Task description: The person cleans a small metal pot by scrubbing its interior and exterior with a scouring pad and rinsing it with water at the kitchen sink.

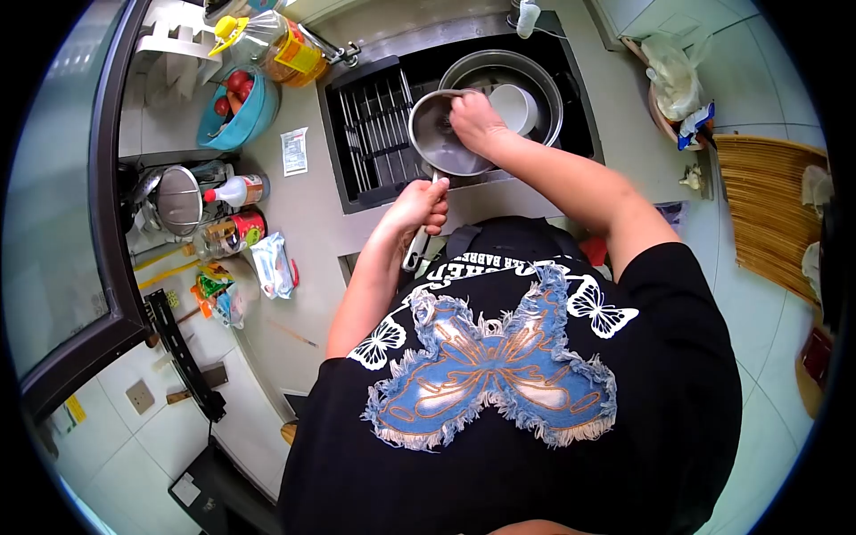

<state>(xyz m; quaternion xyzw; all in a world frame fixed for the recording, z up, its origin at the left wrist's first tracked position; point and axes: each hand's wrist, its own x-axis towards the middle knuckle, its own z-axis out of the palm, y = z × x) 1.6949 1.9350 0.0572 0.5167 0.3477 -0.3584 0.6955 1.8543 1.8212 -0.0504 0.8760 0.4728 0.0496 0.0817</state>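
Note:
A saucepan (428, 132) is tipped over the black sink (580, 120), its inside facing me. My left hand (423, 207) is closed around its long light handle (414, 251). Against the inside of the pan, near the far rim, my right hand (477, 119) has its fingers curled together. Whatever may be under those fingers is hidden. Just behind and to the right, a large metal pot (555, 105) stands in the sink with a white bowl (514, 109) inside it. My right forearm passes in front of the pot's near side.
A drying rack (374, 120) covers the sink's left part. On the left counter are an oil bottle (290, 52), a blue basket (259, 111) of red produce, a strainer (180, 201), a white bottle (239, 191) and a wipes pack (272, 265). The faucet (526, 18) is behind.

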